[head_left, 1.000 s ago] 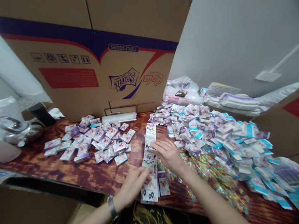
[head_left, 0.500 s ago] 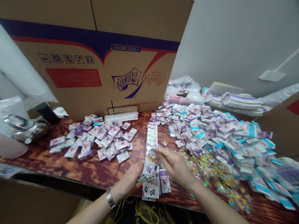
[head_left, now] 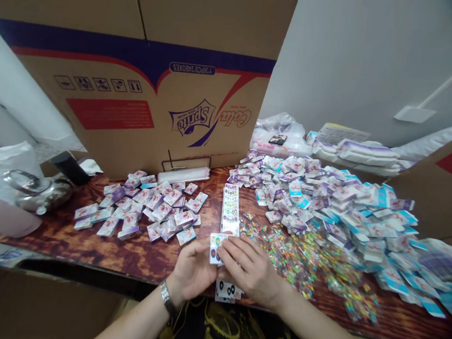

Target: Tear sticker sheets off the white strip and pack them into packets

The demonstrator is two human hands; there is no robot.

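Upside-down print on the big carton (head_left: 107, 151) at eleven o'clock
Within a blue outline, "1*30PCS*24BOXES" (head_left: 192, 69); below it, at the carton's four o'clock, "Sprite" (head_left: 193, 118) in blue and "Cola" (head_left: 235, 117) in red outline; at its nine o'clock, a row of five square handling symbols (head_left: 97, 84); the red panel (head_left: 109, 114) beneath bears lines too small to read; on the printed card (head_left: 215, 256) at six o'clock, no legible words

Tall brown cardboard carton (head_left: 111, 146): dark blue band, red edging line, solid red rectangle, blue and red lettering. Small rectangular white cardboard packets (head_left: 161, 211): purple or light blue ends, reddish hand-like print. Glossy wooden tabletop (head_left: 135, 253): reddish-brown with dark mottling. Small clear plastic sachets (head_left: 312, 263): yellow, green, orange, blue specks.
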